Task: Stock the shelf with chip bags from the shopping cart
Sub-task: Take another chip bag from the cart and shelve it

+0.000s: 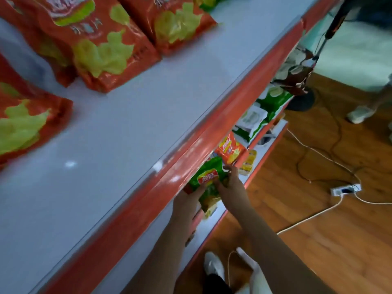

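The top shelf (131,115), pale grey with a red front lip, carries three orange-red chip bags (99,49) printed with yellow-green chips, lying flat toward its back and left. Under that lip, the lower shelf (212,221) holds a small orange bag (231,150) standing beside yellow packets (249,163), and farther along are green-and-white bags (269,102) and a dark brown bag (297,75). The green chip bag (209,179) being stocked sits at the front of the lower shelf, just under the red lip; it is glossy green with a red-and-yellow logo patch on its face and a yellow lower end that hangs toward the shelf edge. Both bare forearms reach up and forward from the bottom of the view. The left hand (188,200) has its grip on the bag's left side, fingers tucked against it, partly hidden beneath the lip. The right hand (230,187) has its grip on the bag's right edge, thumb across the front and fingers curled behind the top corner. Below, white shoes (214,266) stand on the wooden floor (328,240), where white cables run to a power strip (344,189).
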